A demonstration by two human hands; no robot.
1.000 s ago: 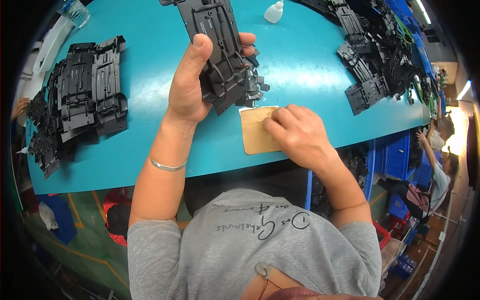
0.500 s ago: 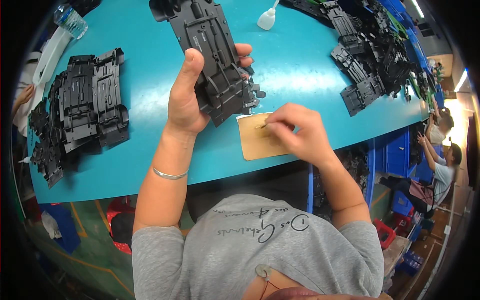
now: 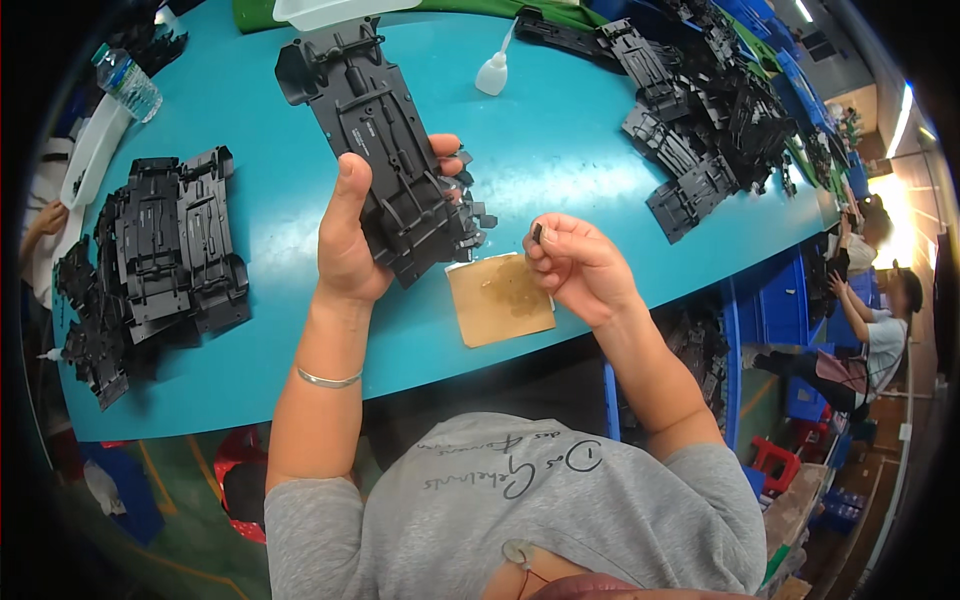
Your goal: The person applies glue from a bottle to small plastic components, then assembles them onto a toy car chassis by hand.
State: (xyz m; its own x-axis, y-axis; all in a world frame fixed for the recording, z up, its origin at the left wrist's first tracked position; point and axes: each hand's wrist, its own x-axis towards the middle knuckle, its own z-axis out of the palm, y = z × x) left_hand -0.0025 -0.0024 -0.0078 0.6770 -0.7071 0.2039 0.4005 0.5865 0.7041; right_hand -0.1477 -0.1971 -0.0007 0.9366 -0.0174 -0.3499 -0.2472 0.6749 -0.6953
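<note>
At far left, a clear bottle [image 3: 128,88] is near the back of a teal table [image 3: 590,130]. Nearer the front lie overlapping black panels [image 3: 150,225]; a knock could probably slide them over one another, since their edges sit unevenly.

Left of centre, the left hand [image 3: 350,245] grips one long black panel [image 3: 372,135], tilted above the table, thumb on one side and fingers on the other. With only one hand holding it, a loosened grip could let it twist or drop.

Just right of its lower end is a cluster of small black parts [image 3: 468,225]; whether the panel touches them, I cannot tell. A low swing could scatter them.

Further back stands a white squeeze bottle [image 3: 491,76]. Towards the front edge lies a tan card [image 3: 475,315] with a shiny, wet-looking patch [image 3: 515,290]. If that is glue, a brushing wrist could smear it.

Beside the card, the right hand [image 3: 585,268] is raised, pinching a tiny dark piece [image 3: 537,233] between thumb and fingertips. So small a piece could slip or turn, especially if wet.

At far right is a tangled black pile [image 3: 745,125].
</note>
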